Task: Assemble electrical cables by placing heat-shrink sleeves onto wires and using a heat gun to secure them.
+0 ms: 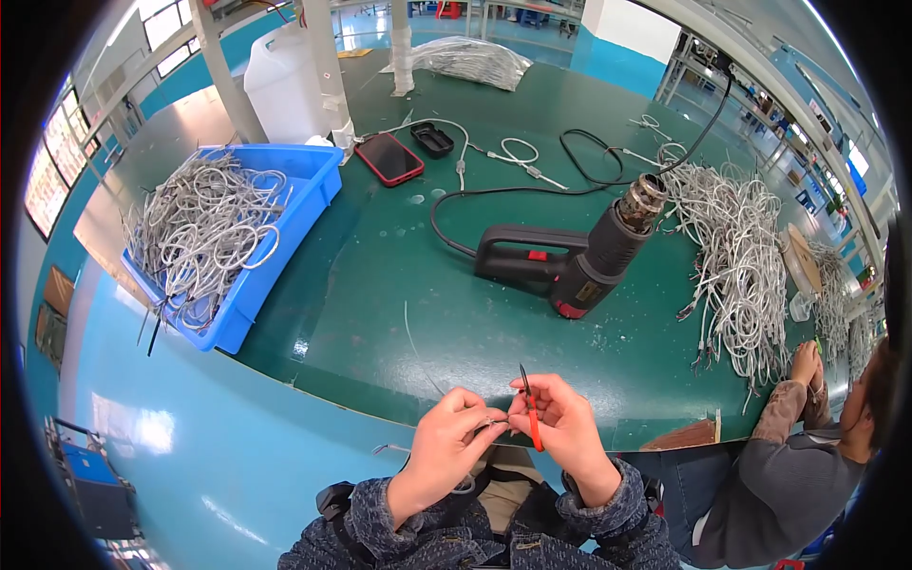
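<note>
Close to the table's near edge, my left hand [450, 440] pinches the end of a thin grey cable [486, 422] between thumb and fingers. My right hand [562, 427] is closed around slim red-handled scissors [534, 418], their dark pointed tip upward. Its thumb and fingertip meet the same cable end, almost touching my left fingertips. The fingers partly hide the fine wires there. A thin pale strand [411, 328] rises from beside my left hand over the green table top. Another bit of cable [388, 448] shows below my left wrist.
A black heat gun [594, 256] lies mid-table, its cord running back. At left, a blue tray [302, 223] holds tangled grey cables; a large cable pile [741, 256] lies at right. A phone [389, 159] lies behind. A co-worker [788, 475] sits at right.
</note>
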A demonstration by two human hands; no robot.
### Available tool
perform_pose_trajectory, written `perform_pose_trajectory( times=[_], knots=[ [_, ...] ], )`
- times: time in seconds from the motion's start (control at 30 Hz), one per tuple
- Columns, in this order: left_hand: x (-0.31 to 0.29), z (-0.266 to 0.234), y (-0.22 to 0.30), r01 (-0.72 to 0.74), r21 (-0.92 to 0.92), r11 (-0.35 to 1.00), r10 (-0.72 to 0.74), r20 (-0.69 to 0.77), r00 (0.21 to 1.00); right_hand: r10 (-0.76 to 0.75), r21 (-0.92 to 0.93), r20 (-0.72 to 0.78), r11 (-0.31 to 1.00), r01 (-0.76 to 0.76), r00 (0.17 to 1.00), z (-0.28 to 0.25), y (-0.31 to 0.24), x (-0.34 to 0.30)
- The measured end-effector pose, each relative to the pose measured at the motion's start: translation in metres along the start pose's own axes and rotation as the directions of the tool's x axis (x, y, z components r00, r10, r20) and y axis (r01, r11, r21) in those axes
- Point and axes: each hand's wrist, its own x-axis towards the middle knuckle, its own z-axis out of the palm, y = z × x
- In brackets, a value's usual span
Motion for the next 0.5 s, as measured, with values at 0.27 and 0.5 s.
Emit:
perform_pose_trajectory(
  times=[0.27,0.5],
  knots=[
    [0.008,-0.002,-0.005,0.241,-0.529,0.814,-0.285,-0.001,0.959,-0.115,-0.027,-0.074,0.993,0.114,0.991,0.001,0.005,-0.007],
    [0.015,-0.015,0.005,0.367,-0.637,0.678,-0.361,0.146,0.921,-0.083,-0.424,0.006,0.903,0.078,0.997,0.009,-0.002,-0.024]
  ],
)
